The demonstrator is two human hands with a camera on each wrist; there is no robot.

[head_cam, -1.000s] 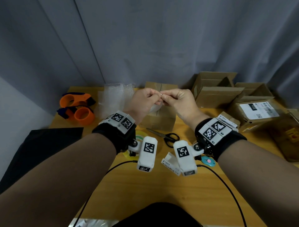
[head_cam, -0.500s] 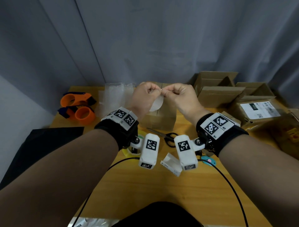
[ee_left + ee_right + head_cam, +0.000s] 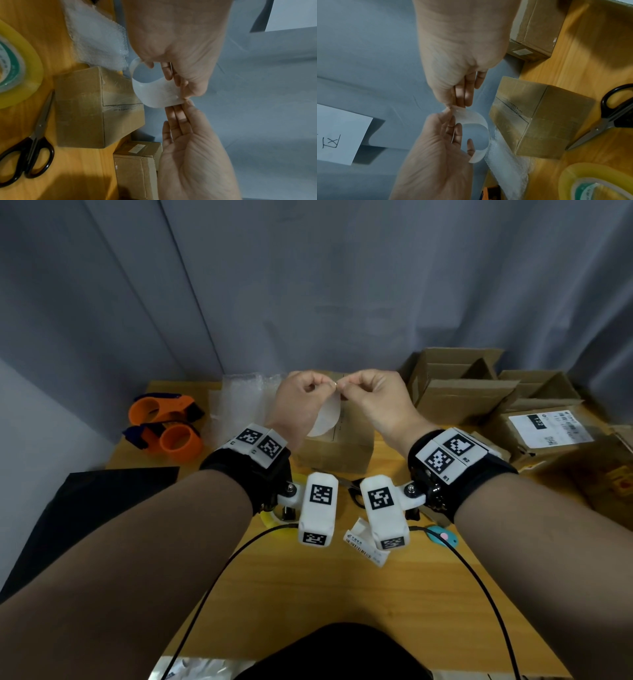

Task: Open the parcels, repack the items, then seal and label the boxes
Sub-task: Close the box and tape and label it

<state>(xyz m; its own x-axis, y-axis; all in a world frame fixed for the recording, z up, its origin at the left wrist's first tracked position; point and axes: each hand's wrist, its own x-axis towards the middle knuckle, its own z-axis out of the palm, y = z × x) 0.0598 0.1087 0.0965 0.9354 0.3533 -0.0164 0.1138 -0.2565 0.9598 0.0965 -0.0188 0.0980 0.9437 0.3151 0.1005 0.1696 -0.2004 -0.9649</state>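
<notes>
Both hands hold a curled white label sheet (image 3: pixel 324 419) up over a small taped cardboard box (image 3: pixel 339 455). My left hand (image 3: pixel 327 385) and right hand (image 3: pixel 346 385) meet at its top edge, each pinching it between thumb and fingertips. In the left wrist view the label (image 3: pixel 154 94) curls down from the left hand (image 3: pixel 180 86), with the right hand (image 3: pixel 178 112) pinching the same corner. The right wrist view shows the right hand (image 3: pixel 458 100), the left hand (image 3: pixel 448 121) and the curled label (image 3: pixel 471 117) beside the box (image 3: pixel 539 117).
Scissors (image 3: pixel 356 494) and a yellow tape roll (image 3: pixel 20 75) lie in front of the box. Bubble wrap (image 3: pixel 239 402) and orange tape dispensers (image 3: pixel 164 422) sit at the back left. Open cartons (image 3: pixel 455 385) and a labelled parcel (image 3: pixel 548 429) stand right. A label strip (image 3: pixel 363 546) lies near.
Both hands have risen slightly while still pinching together. The label now hangs lower and more of its curl shows beneath the left hand.
</notes>
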